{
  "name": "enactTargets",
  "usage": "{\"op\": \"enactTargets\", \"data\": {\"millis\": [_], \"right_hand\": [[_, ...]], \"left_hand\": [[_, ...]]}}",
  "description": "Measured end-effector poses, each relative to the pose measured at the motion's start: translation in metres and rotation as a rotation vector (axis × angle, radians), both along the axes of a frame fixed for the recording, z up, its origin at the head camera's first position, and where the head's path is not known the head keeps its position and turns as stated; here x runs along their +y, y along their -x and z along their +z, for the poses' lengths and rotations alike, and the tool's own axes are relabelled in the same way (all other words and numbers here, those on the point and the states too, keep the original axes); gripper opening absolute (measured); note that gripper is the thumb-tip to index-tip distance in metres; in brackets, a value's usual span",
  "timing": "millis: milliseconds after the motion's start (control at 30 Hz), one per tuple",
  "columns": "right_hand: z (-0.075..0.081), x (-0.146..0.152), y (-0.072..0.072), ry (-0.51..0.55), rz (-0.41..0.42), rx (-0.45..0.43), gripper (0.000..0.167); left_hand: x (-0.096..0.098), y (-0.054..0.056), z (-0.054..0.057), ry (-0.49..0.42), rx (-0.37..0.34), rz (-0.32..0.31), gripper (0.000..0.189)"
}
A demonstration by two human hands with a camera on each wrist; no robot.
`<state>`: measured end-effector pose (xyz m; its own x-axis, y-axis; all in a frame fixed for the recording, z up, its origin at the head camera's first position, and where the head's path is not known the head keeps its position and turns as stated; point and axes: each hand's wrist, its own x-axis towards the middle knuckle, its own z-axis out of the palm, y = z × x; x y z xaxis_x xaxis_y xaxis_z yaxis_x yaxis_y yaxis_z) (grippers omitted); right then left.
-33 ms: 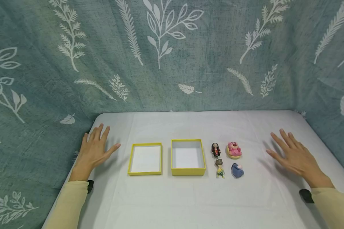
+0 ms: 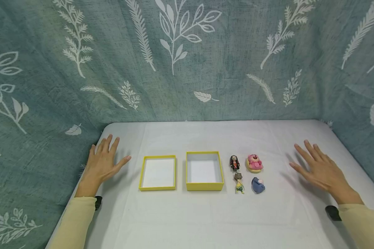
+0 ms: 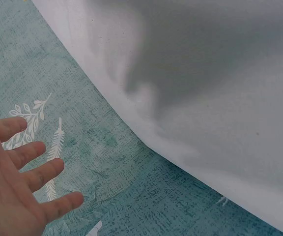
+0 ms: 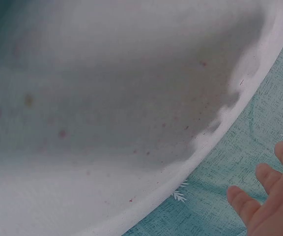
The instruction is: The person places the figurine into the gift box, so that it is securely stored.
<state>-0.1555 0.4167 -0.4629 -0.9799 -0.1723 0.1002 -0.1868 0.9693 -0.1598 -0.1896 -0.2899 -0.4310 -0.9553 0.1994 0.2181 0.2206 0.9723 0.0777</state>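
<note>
My left hand point(image 2: 102, 165) hovers over the table's left side with its fingers spread and holds nothing. Nearest to it lies a shallow yellow-rimmed box lid point(image 2: 157, 188), white inside. Right of the lid stands a yellow box point(image 2: 205, 187) with its white inside facing up. Several small figurines lie beyond the box: a dark-haired figure in black point(image 2: 234, 163), a pink bear on a yellow ring point(image 2: 254, 163), a brown-haired figure in yellow and green point(image 2: 239, 183) and a dark blue figure point(image 2: 258, 185). My right hand point(image 2: 322, 170), fingers spread, is to their right and holds nothing.
A white cloth covers the table point(image 2: 174, 218). Behind and beside it hangs a green-blue curtain point(image 2: 230, 93) with white leaf prints. Dark bands circle both wrists below pale yellow sleeves point(image 2: 78, 221).
</note>
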Motion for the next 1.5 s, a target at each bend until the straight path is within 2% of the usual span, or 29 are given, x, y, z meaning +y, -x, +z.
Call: {"op": "enactTargets", "data": {"millis": [233, 833, 967, 1200, 1500], "right_hand": [[0.003, 0.001, 0.002, 0.012, 0.008, -0.002, 0.080], [0.001, -0.003, 0.001, 0.032, 0.014, 0.003, 0.080], [0.000, -0.003, 0.001, 0.029, 0.017, 0.018, 0.080], [0.002, -0.007, 0.000, 0.042, 0.035, 0.039, 0.080], [0.009, -0.032, 0.003, 0.063, 0.054, 0.014, 0.079]], "left_hand": [[0.000, 0.000, 0.000, 0.001, -0.011, 0.003, 0.089], [0.002, -0.001, -0.004, 0.011, 0.022, -0.020, 0.086], [0.006, -0.002, -0.005, -0.009, 0.024, -0.028, 0.081], [0.026, -0.007, -0.003, -0.092, -0.002, -0.099, 0.068], [0.061, -0.012, -0.002, -0.129, 0.006, -0.213, 0.067]]}}
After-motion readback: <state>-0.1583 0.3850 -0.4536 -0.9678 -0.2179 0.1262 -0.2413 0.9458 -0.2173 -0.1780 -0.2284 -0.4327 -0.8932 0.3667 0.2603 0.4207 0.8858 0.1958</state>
